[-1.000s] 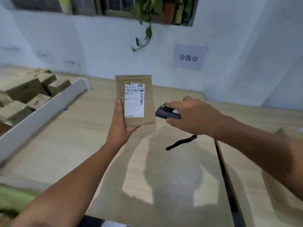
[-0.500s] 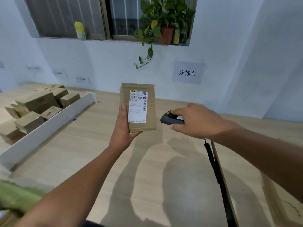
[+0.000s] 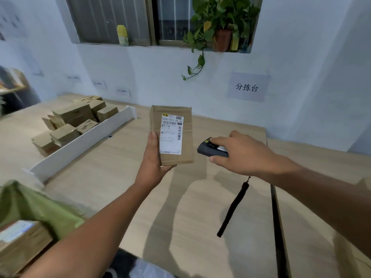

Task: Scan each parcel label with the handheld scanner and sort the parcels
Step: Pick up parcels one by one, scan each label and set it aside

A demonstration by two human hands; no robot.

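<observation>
Parcel (image 3: pixel 172 135) stands upright in left hand (image 3: pixel 153 158), thumb along its edge, label (image 3: pixel 171 134) facing out; right hand (image 3: pixel 239 154) grips handheld scanner (image 3: pixel 211 149) just beside it, aimed for the scan.

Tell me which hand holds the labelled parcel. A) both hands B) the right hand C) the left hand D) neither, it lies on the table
C: the left hand grips the parcel upright by its lower left edge, while the right hand holds only the scanner.
</observation>
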